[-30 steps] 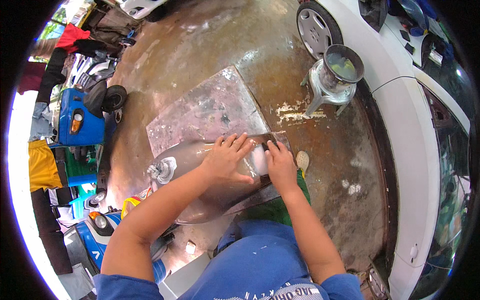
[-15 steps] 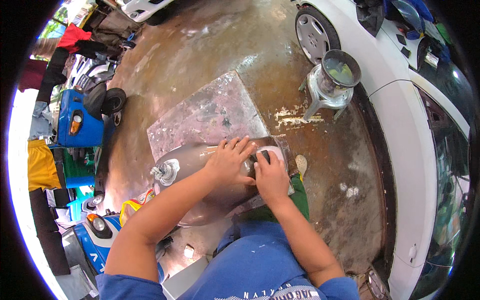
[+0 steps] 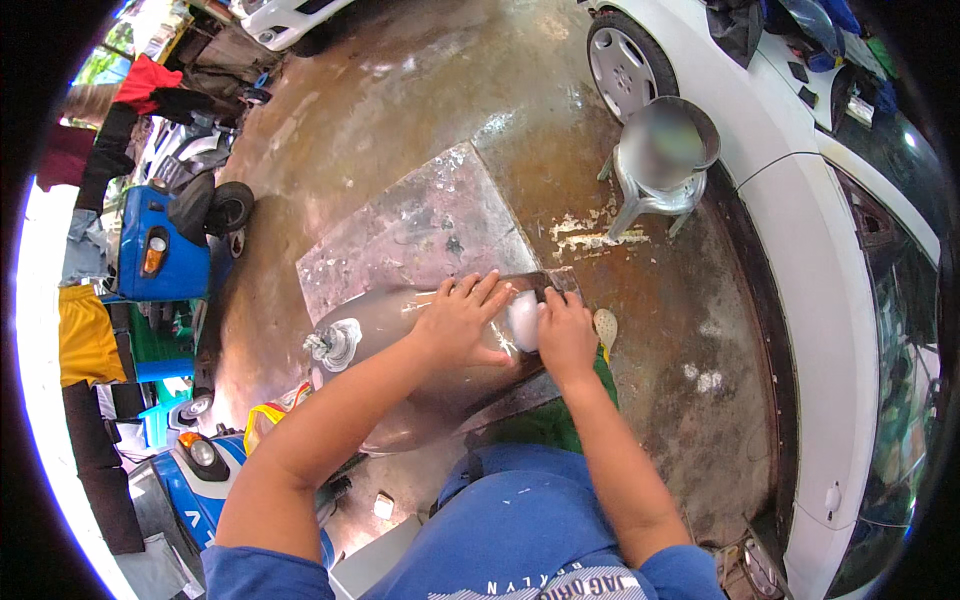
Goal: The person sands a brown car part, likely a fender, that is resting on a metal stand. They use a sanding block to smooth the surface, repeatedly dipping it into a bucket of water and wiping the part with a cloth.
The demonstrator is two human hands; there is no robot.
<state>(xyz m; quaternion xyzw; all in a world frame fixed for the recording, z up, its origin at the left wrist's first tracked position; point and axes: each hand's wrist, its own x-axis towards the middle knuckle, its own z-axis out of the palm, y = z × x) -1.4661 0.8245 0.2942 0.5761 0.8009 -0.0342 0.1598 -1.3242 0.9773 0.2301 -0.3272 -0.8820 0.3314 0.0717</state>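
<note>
A glossy grey-brown shell, which looks like a motorcycle fuel tank [image 3: 400,398], lies in front of me. A whitish crumpled plug [image 3: 333,343] fills an opening at its left. My left hand [image 3: 458,325] is spread flat on top, holding nothing. Beside it, at the right end, a smooth white patch [image 3: 523,320] shows on the surface. My right hand [image 3: 566,335] is closed at the right edge of that patch, its fingers curled around a small dark pad [image 3: 547,291] pressed to the tank. Most of the pad is hidden by the fingers.
A paint-stained board [image 3: 420,225] lies on the wet floor, under and beyond the tank. At the right, a bucket [image 3: 672,150] stands on a grey stool [image 3: 650,197] beside a white car [image 3: 810,260]. Blue vehicles [image 3: 165,245] and hung clothes [image 3: 88,335] line the left.
My right hand has slid to the right with the dark pad, uncovering more of the white patch. My left hand has stayed in place on the tank.
</note>
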